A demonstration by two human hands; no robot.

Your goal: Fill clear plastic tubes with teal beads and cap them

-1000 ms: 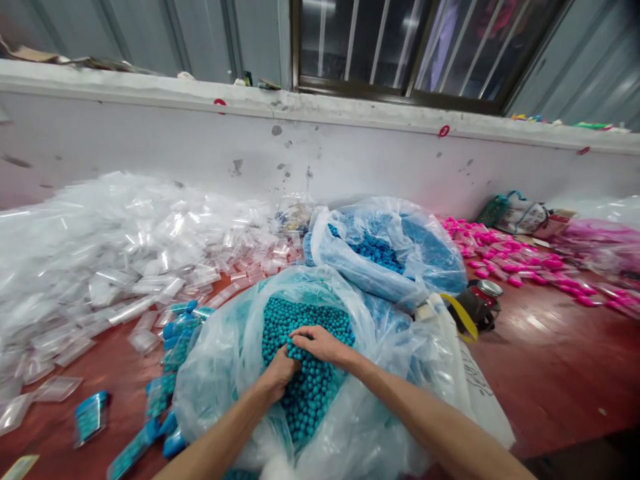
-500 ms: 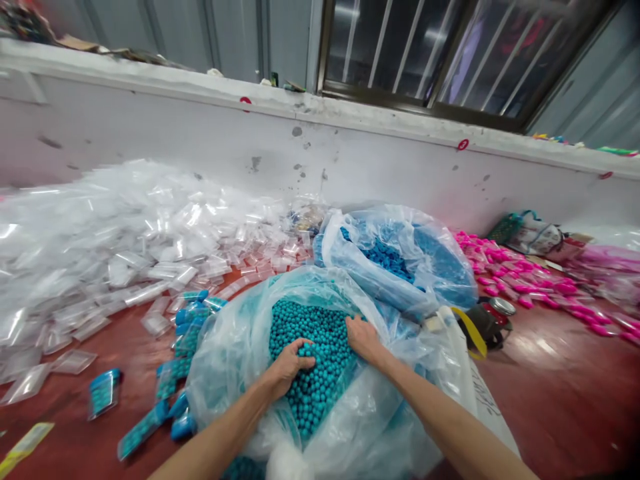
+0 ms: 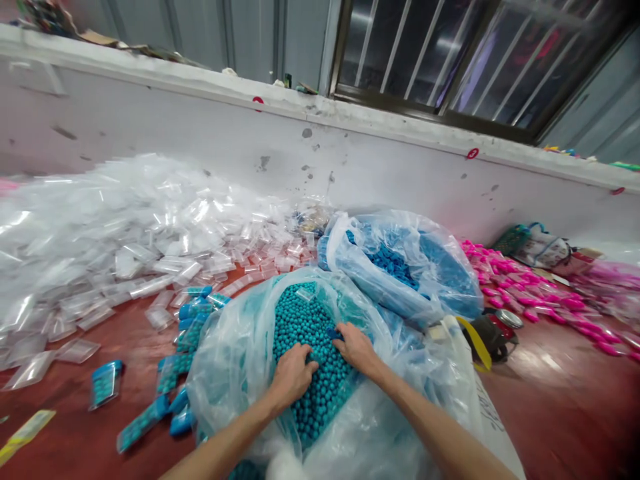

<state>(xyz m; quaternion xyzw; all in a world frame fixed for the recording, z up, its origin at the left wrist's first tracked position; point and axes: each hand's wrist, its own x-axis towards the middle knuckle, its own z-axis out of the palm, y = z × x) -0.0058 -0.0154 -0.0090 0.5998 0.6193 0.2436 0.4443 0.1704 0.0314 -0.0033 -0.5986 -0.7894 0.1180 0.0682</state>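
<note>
Big translucent plastic bag (image 3: 225, 363) around both hands; round teal beads (image 3: 300, 321) right below them. Left hand (image 3: 293, 373) now curls over beads, contents can't tell. Right hand (image 3: 357, 349) now pinches small dark-blue piece (image 3: 333, 334), unseen half a second ago: right's loaded.

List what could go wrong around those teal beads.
The loose beads might spill if the soft rim of the open bag sags. The small dark blue piece at the right hand's fingertips could slip among them. Shifting the bag might nudge the filled containers beside it.
</note>
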